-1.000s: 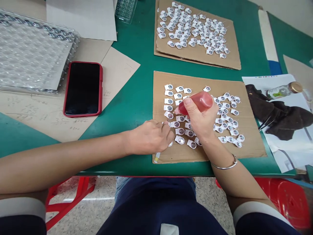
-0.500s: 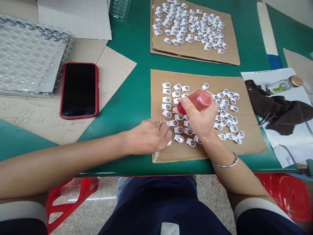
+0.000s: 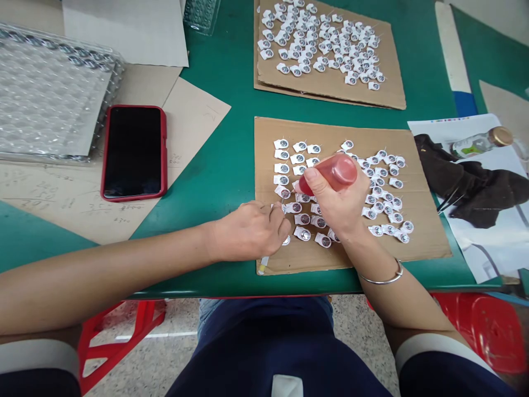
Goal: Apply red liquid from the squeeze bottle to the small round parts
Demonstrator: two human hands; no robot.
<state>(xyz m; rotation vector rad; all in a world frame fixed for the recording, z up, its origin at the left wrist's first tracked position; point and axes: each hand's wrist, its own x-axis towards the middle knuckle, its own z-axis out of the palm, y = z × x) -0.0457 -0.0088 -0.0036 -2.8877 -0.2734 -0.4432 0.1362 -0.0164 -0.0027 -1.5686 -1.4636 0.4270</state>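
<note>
My right hand (image 3: 345, 207) is wrapped round a red squeeze bottle (image 3: 336, 172), its narrow tip pointing down and left at the small white tags. My left hand (image 3: 254, 230) rests low over the left edge of the near cardboard sheet (image 3: 351, 259), fingers curled together; what they pinch, if anything, is too small to make out. Rows of white tags with round dark prints (image 3: 281, 169) lie on this sheet, some hidden under my hands. A small white and yellow piece (image 3: 263, 265) sits by the sheet's lower left corner.
Beyond is a second cardboard sheet (image 3: 268, 80) covered in similar tags. A red-cased phone (image 3: 134, 153) and bubble-wrapped packet (image 3: 49, 99) lie left. On the right are a dark cloth (image 3: 479, 187), tweezers (image 3: 451, 200) and a glass jar (image 3: 475, 145). Red stools stand below the table.
</note>
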